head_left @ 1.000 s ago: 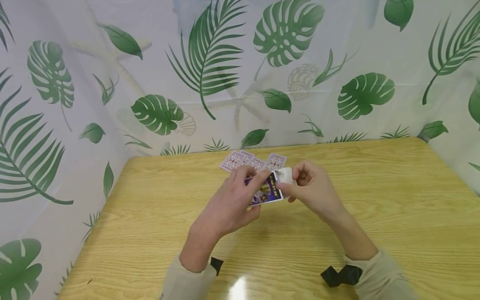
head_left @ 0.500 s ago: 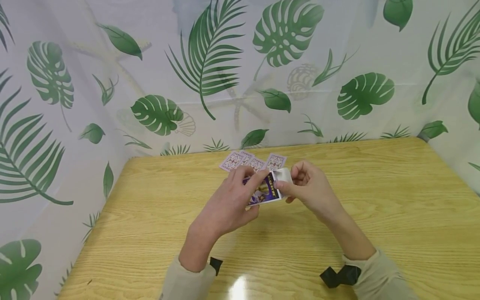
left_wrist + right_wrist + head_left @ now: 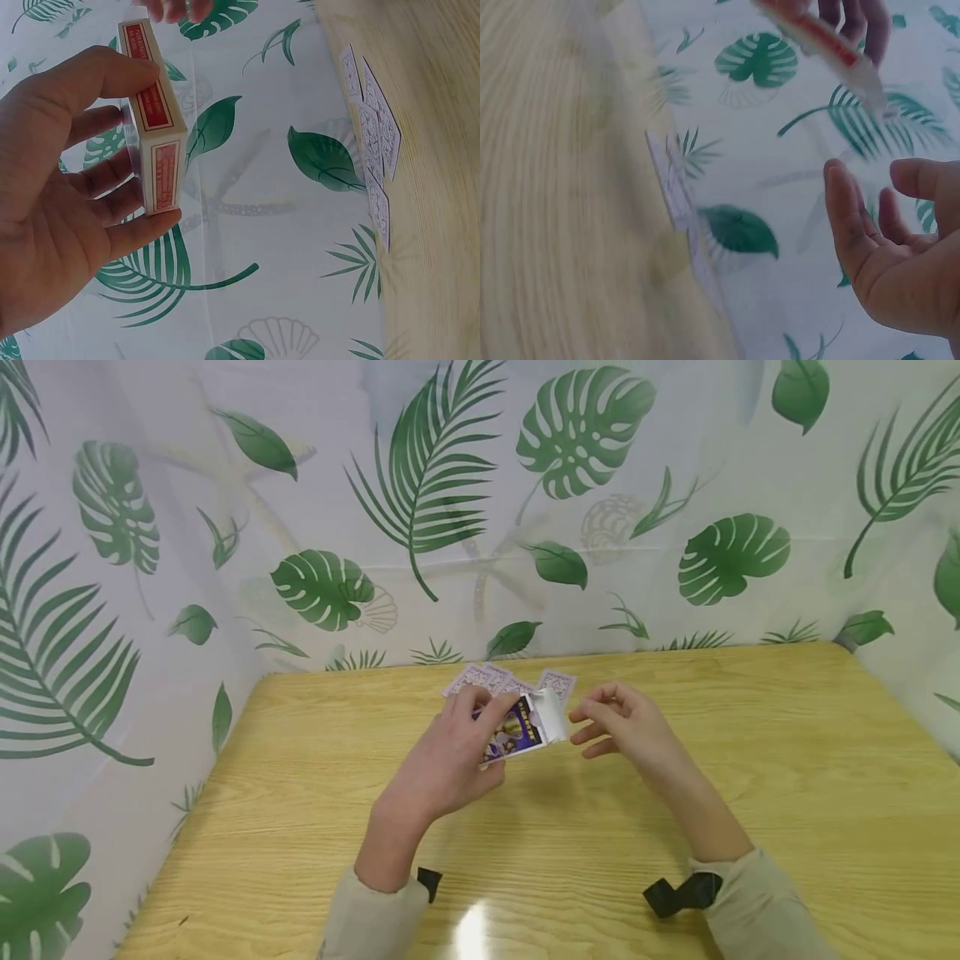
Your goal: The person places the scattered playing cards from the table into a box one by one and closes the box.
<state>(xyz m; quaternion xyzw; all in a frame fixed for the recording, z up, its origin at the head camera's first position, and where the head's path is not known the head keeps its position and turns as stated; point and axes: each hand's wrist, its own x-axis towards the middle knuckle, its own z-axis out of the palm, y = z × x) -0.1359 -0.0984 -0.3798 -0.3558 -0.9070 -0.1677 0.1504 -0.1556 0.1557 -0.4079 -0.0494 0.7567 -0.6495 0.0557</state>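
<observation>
My left hand (image 3: 448, 764) grips a playing-card box (image 3: 512, 732), its purple printed face up and its white end flap (image 3: 551, 714) standing out at the right. Seen from the left wrist, the thumb and fingers clasp the narrow sides of the box (image 3: 155, 109), which bear red printed panels. Just right of the flap, my right hand (image 3: 633, 727) holds nothing; its fingers are loosely bent, with a gap between thumb and fingers in the right wrist view. What lies inside the box is hidden.
Several patterned playing cards (image 3: 471, 677) lie face down on the wooden table (image 3: 750, 760) behind the hands, one card (image 3: 557, 683) set apart to the right. A leaf-printed cloth (image 3: 450, 485) hangs behind the table's back edge.
My right hand has let go of the box's end and drawn back to the right, fingers loosened. The flap now shows more fully. The left hand and box have shifted slightly left.
</observation>
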